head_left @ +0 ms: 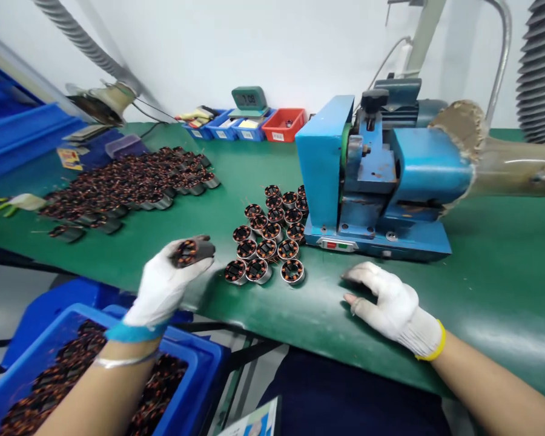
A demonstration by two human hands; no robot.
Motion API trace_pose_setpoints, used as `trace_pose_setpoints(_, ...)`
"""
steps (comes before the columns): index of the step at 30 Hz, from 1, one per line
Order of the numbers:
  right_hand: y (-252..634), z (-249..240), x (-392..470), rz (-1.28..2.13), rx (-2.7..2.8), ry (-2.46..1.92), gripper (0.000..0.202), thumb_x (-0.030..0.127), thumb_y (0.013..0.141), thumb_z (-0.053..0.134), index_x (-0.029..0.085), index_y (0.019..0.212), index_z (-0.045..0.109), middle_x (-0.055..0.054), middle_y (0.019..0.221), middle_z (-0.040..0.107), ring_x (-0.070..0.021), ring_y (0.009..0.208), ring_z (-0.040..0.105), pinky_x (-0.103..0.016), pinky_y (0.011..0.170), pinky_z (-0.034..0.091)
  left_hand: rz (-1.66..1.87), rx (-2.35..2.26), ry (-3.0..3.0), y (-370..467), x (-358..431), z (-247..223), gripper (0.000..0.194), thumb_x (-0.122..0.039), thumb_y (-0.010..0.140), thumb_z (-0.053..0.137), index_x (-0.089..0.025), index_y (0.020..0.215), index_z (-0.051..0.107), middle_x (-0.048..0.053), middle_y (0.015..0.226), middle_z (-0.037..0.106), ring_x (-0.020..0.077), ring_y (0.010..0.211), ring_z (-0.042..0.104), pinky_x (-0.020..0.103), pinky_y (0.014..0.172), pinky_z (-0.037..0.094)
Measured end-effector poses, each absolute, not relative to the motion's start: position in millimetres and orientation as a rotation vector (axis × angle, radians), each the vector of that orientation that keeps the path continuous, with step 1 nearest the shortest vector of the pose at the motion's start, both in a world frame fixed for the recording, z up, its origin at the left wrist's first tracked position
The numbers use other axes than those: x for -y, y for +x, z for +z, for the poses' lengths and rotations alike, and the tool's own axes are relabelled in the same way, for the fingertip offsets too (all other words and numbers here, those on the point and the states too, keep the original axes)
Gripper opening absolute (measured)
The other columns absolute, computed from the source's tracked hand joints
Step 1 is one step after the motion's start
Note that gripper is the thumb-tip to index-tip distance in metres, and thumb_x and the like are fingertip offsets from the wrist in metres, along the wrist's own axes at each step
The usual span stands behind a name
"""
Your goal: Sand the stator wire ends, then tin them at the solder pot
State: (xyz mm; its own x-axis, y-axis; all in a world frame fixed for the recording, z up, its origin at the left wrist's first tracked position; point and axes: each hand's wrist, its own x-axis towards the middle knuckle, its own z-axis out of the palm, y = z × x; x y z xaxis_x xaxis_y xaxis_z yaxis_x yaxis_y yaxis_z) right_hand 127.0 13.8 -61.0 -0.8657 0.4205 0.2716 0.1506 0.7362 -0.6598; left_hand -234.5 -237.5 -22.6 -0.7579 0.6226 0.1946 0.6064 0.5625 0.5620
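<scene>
Blue bin (pixel 195 369) at bottom left, nearest the lens, below the table edge: well stocked with wound stators, copper coils showing, too many and too jumbled to count.

Left hand (pixel 166 281), white glove, blue cuff: fingers closed around one stator (pixel 184 252), held just above the green table (pixel 504 272), left of the sorted cluster (pixel 269 236). Firm wrap grip, thumb over the top.

Far left on the table: a big loose spread of stators (pixel 127 184), dozens, not countable from here.

Centre: the cluster stands upright in tidy diagonal rows, touching each other, running back to the base of the blue machine (pixel 372 181). I count about 18, back ones partly hidden by the machine.

Right hand (pixel 393 306), white glove, yellow cuff: flat on the table, palm down, fingers loosely spread, holding nothing, near the machine's front edge.

Back row: 3 blue trays (pixel 222 127), 1 red tray (pixel 284 124), a small green clock (pixel 249 99) above them.

Progress, my read: early to middle. Roughly 18 set out in order, one in hand, and the bin plus the loose spread are far larger than the sorted group. Can't tell which pile has been through the machine.
</scene>
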Motion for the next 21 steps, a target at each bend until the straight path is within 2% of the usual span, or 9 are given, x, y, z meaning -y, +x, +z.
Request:
trace_pose_setpoints(1, 126, -60, -12, 0.909, 2.516, -0.381, 0.025, 0.029, 0.104, 0.068, 0.02, 0.126, 0.078, -0.012, 0.115, 0.083, -0.0253, 0.099, 0.083, -0.038, 0.087, 0.069, 1.062, -2.772, 1.037, -220, 239, -14, 0.062, -0.06, 0.083, 0.075, -0.021, 0.131, 0.073, 0.014, 0.127, 0.087, 0.0359, 0.11, 0.084, 0.058, 0.106, 0.068)
trace_pose_setpoints(3, 123, -56, -6, 0.905, 2.449, -0.232, 0.03, 0.031, 0.103, 0.072, 0.02, 0.132, 0.075, -0.013, 0.119, 0.082, -0.0259, 0.103, 0.083, -0.038, 0.09, 0.07, 1.299, -2.757, 0.954, -183, 229, 2, 0.064, -0.059, 0.067, 0.088, -0.028, 0.122, 0.078, 0.01, 0.125, 0.088, 0.0374, 0.108, 0.084, 0.059, 0.104, 0.069)
trace_pose_setpoints(7, 117, -53, 10, 0.877, 2.174, -0.115, 0.066, 0.039, 0.099, 0.084, 0.018, 0.156, 0.06, -0.022, 0.147, 0.073, -0.0314, 0.128, 0.079, -0.041, 0.101, 0.071, 1.495, -2.485, 1.036, -100, 161, 17, 0.057, -0.06, 0.056, 0.095, -0.031, 0.102, 0.077, 0.006, 0.104, 0.087, 0.0348, 0.092, 0.083, 0.055, 0.093, 0.072)
trace_pose_setpoints(10, 114, -55, 10, 0.804, 1.992, -0.234, 0.079, 0.038, 0.094, 0.085, 0.015, 0.163, 0.053, -0.024, 0.157, 0.066, -0.0341, 0.139, 0.074, -0.043, 0.112, 0.069, 1.504, -2.147, 1.162, -50, 103, 11, 0.053, -0.06, 0.06, 0.096, -0.032, 0.099, 0.073, 0.004, 0.097, 0.085, 0.0326, 0.089, 0.082, 0.052, 0.087, 0.073)
trace_pose_setpoints(13, 114, -57, -5, 0.755, 1.868, -0.453, 0.064, 0.033, 0.094, 0.077, 0.011, 0.152, 0.062, -0.022, 0.147, 0.074, -0.0346, 0.137, 0.075, -0.045, 0.124, 0.061, 1.464, -1.986, 1.335, -23, 63, -1, 0.054, -0.064, 0.066, 0.095, -0.031, 0.102, 0.073, 0.006, 0.1, 0.085, 0.0332, 0.09, 0.081, 0.053, 0.087, 0.07)
trace_pose_setpoints(15, 116, -58, -19, 0.786, 1.83, -0.572, 0.059, 0.041, 0.094, 0.078, 0.014, 0.145, 0.067, -0.019, 0.14, 0.078, -0.0332, 0.13, 0.078, -0.043, 0.12, 0.063, 1.475, -1.924, 1.524, -20, 46, -6, 0.047, -0.064, 0.075, 0.09, -0.03, 0.103, 0.075, 0.007, 0.102, 0.084, 0.0333, 0.092, 0.081, 0.052, 0.087, 0.069)
trace_pose_setpoints(18, 118, -57, -33, 0.905, 1.852, -0.634, 0.074, 0.054, 0.085, 0.088, 0.016, 0.145, 0.066, -0.018, 0.137, 0.078, -0.0329, 0.123, 0.08, -0.043, 0.112, 0.067, 1.663, -1.831, 1.814, -30, 36, -8, 0.021, -0.048, 0.093, 0.076, -0.028, 0.093, 0.075, 0.007, 0.099, 0.084, 0.0295, 0.091, 0.08, 0.046, 0.084, 0.065)
trace_pose_setpoints(19, 118, -56, -35, 0.96, 1.862, -0.652, 0.078, 0.054, 0.083, 0.091, 0.017, 0.146, 0.065, -0.018, 0.139, 0.077, -0.0328, 0.124, 0.079, -0.045, 0.112, 0.067, 1.744, -1.821, 1.871, -36, 35, -7, 0.018, -0.042, 0.096, 0.073, -0.027, 0.086, 0.074, 0.006, 0.094, 0.083, 0.0273, 0.086, 0.079, 0.044, 0.08, 0.064)
trace_pose_setpoints(21, 118, -55, -37, 1.047, 1.881, -0.682, 0.077, 0.049, 0.083, 0.093, 0.018, 0.147, 0.063, -0.016, 0.139, 0.075, -0.032, 0.124, 0.078, -0.046, 0.112, 0.066, 1.942, -1.86, 1.811, -48, 34, -3, 0.03, -0.037, 0.102, 0.066, -0.026, 0.075, 0.068, 0.003, 0.079, 0.076, 0.0221, 0.069, 0.071, 0.038, 0.067, 0.057)
